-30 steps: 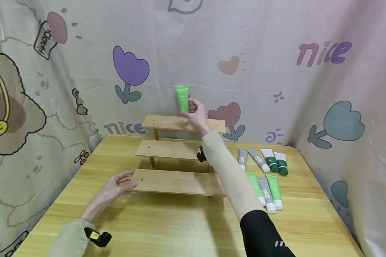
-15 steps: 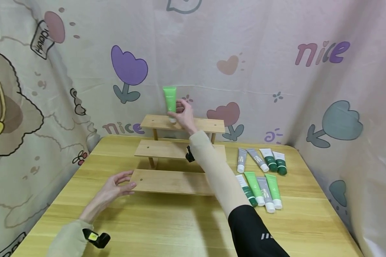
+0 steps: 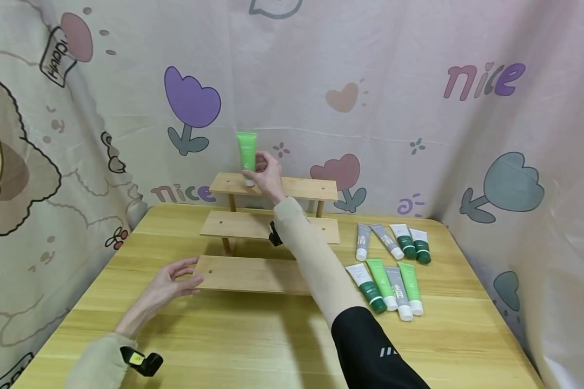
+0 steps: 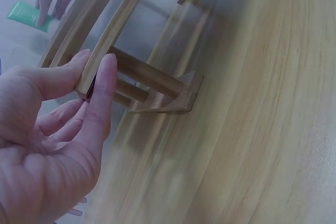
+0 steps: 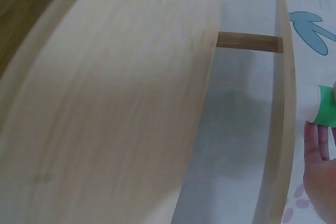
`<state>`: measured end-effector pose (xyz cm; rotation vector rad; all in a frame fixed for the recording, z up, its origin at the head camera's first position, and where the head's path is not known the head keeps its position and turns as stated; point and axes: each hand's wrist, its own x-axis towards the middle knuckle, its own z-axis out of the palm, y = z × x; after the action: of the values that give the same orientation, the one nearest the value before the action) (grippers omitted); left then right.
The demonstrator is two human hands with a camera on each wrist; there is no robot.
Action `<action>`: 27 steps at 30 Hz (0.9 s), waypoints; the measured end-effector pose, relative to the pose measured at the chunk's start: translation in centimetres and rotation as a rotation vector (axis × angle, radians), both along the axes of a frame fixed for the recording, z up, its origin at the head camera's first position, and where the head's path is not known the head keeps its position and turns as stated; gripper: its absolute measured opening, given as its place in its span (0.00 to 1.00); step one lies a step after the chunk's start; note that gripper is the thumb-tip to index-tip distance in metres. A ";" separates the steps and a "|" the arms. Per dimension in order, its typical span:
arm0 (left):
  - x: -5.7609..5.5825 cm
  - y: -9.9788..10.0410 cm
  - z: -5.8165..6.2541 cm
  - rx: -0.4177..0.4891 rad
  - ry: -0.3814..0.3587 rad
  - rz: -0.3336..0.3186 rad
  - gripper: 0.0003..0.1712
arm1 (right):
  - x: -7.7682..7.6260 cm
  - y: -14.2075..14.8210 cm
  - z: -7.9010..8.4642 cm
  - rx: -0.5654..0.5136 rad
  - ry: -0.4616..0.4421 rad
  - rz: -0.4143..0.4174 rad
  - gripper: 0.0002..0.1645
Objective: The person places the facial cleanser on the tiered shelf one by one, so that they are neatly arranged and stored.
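Observation:
A bright green squeeze tube [image 3: 247, 149] with a white cap stands upright, cap down, at the left part of the top tier of a three-tier wooden display rack [image 3: 253, 274]. My right hand [image 3: 267, 176] holds it from the right between thumb and fingers. The right wrist view shows the lower end of the tube [image 5: 326, 105] beside the top board's edge. My left hand [image 3: 171, 281] grips the left end of the lowest tier. In the left wrist view, the left hand [image 4: 68, 124] has its thumb above and fingers below that board.
Right of the rack lie several tubes in two groups: grey tubes [image 3: 363, 240] and white-and-green tubes [image 3: 420, 246] behind, with a green tube [image 3: 411, 286] and others nearer. A patterned cloth [image 3: 292, 70] hangs close behind the rack. The wooden table [image 3: 233, 346] extends in front.
My right hand has moved left along the top tier with the green tube. More of the rack's right side and the nearer tubes now show. The left hand keeps its grip.

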<state>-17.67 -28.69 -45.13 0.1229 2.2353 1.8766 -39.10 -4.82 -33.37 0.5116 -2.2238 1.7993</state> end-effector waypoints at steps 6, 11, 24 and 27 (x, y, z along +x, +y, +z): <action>0.0 0.0 -0.1 -0.001 0.005 -0.002 0.43 | -0.1 -0.3 -0.1 -0.004 0.000 -0.006 0.31; 0.0 -0.1 -0.2 0.009 0.005 0.001 0.43 | -0.1 -0.5 -0.1 0.014 -0.002 -0.005 0.31; 0.0 -0.1 -0.3 -0.001 0.011 0.005 0.42 | -0.1 -0.9 -0.3 -0.003 0.003 -0.036 0.29; 0.0 -0.2 -0.2 0.002 0.010 0.006 0.42 | 0.0 -1.0 -0.3 -0.001 -0.005 -0.041 0.29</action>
<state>-17.65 -28.85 -45.36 0.1256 2.2431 1.8853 -39.14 -5.84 -33.67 0.4586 -2.2199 1.7838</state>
